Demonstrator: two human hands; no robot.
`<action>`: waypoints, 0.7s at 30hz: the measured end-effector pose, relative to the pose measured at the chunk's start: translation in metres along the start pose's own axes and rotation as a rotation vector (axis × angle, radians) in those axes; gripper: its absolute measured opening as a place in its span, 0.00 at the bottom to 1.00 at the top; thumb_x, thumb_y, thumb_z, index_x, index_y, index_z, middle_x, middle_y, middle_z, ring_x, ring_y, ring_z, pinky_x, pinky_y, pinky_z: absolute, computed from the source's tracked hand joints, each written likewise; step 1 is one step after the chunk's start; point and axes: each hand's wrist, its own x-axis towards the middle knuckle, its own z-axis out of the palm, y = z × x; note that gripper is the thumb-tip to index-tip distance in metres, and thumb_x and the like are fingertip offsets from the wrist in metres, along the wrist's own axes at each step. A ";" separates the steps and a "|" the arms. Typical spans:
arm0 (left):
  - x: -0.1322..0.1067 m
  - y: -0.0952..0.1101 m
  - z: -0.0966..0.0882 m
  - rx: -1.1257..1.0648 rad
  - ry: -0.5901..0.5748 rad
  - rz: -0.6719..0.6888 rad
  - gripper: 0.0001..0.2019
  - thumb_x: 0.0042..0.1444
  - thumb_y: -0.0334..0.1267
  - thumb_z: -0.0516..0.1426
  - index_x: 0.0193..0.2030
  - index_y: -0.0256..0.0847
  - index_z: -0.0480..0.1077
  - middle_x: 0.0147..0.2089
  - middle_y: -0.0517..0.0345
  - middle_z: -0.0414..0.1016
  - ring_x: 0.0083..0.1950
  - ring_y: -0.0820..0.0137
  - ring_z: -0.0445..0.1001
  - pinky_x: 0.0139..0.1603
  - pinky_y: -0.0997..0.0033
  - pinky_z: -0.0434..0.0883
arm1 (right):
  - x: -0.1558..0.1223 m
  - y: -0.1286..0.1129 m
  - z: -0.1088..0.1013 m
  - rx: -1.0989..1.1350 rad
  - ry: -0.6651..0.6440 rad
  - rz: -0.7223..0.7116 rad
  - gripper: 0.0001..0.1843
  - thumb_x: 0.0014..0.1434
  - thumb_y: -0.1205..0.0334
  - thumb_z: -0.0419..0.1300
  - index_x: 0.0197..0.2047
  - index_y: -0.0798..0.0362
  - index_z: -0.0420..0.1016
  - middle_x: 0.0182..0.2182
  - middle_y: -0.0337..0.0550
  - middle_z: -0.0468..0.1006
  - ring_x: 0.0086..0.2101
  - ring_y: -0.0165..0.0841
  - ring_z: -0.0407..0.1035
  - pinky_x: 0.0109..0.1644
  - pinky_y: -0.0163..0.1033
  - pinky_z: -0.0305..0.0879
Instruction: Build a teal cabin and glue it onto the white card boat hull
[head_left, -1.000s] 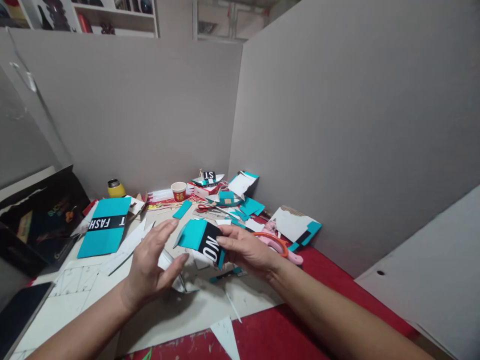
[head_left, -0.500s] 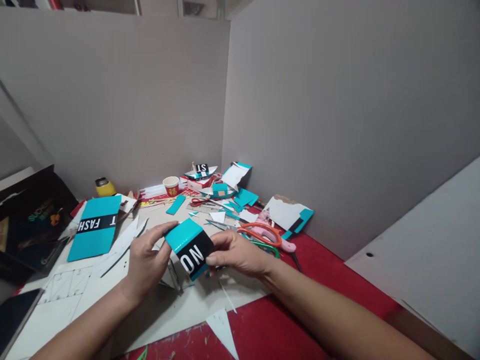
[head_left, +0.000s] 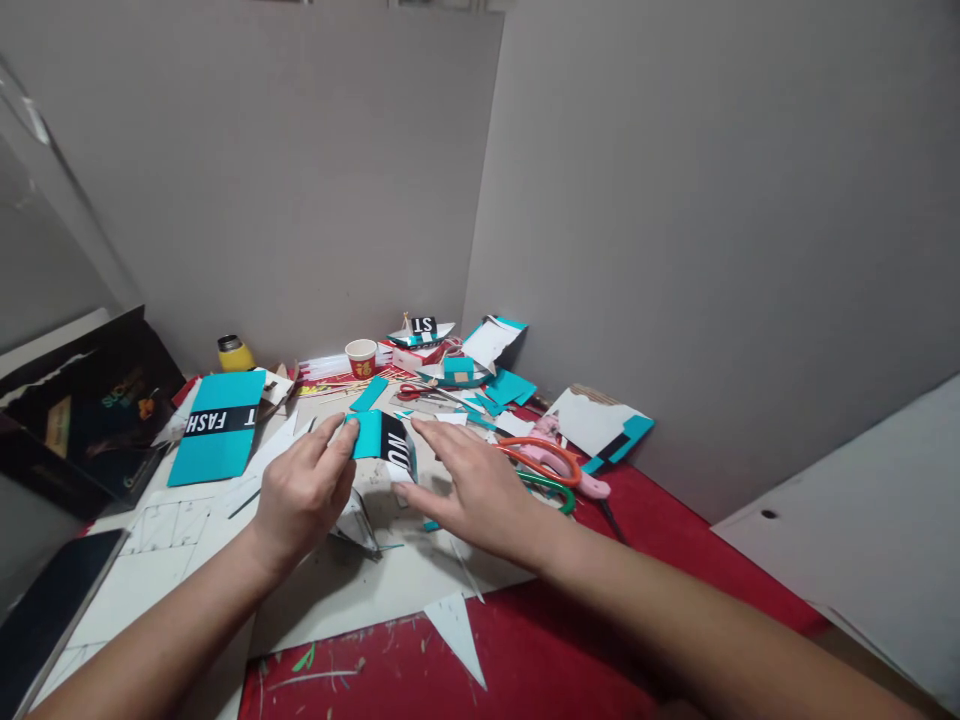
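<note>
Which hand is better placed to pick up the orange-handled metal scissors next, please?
Probably the right: the right hand is open and lies just beside the orange-handled metal scissors, whereas the left hand is pinching the teal-and-black printed card piece, farther away.

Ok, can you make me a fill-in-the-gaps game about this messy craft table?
1. The teal and black card piece is pinched by the ____ hand, while the right hand is spread open.
2. The small bottle by the back wall has a ____ body.
3. The big teal sheet has a ____ strip with white letters.
4. The table cover at the front is ____.
Missing words: left, yellow, black, red.
</note>
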 end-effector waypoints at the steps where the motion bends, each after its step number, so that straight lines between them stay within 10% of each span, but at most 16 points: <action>1: 0.001 0.002 0.000 0.008 0.006 0.017 0.15 0.55 0.26 0.57 0.51 0.31 0.71 0.48 0.36 0.79 0.41 0.57 0.81 0.38 0.63 0.77 | 0.001 -0.001 0.002 -0.067 0.000 -0.023 0.30 0.59 0.54 0.58 0.59 0.65 0.66 0.54 0.61 0.74 0.54 0.47 0.68 0.58 0.54 0.65; 16: 0.002 0.017 0.021 -0.035 0.053 -0.028 0.20 0.54 0.22 0.55 0.55 0.31 0.69 0.52 0.32 0.76 0.46 0.55 0.80 0.42 0.62 0.76 | 0.031 0.003 0.033 -0.167 0.138 -0.075 0.31 0.53 0.77 0.48 0.62 0.69 0.63 0.49 0.65 0.76 0.50 0.47 0.72 0.55 0.51 0.70; 21: 0.009 0.020 0.013 -0.297 -0.007 -0.299 0.29 0.52 0.24 0.54 0.62 0.36 0.63 0.59 0.38 0.71 0.49 0.58 0.77 0.45 0.63 0.75 | 0.032 0.008 0.039 -0.058 0.287 -0.126 0.33 0.51 0.76 0.49 0.62 0.68 0.62 0.54 0.64 0.73 0.54 0.45 0.69 0.58 0.50 0.68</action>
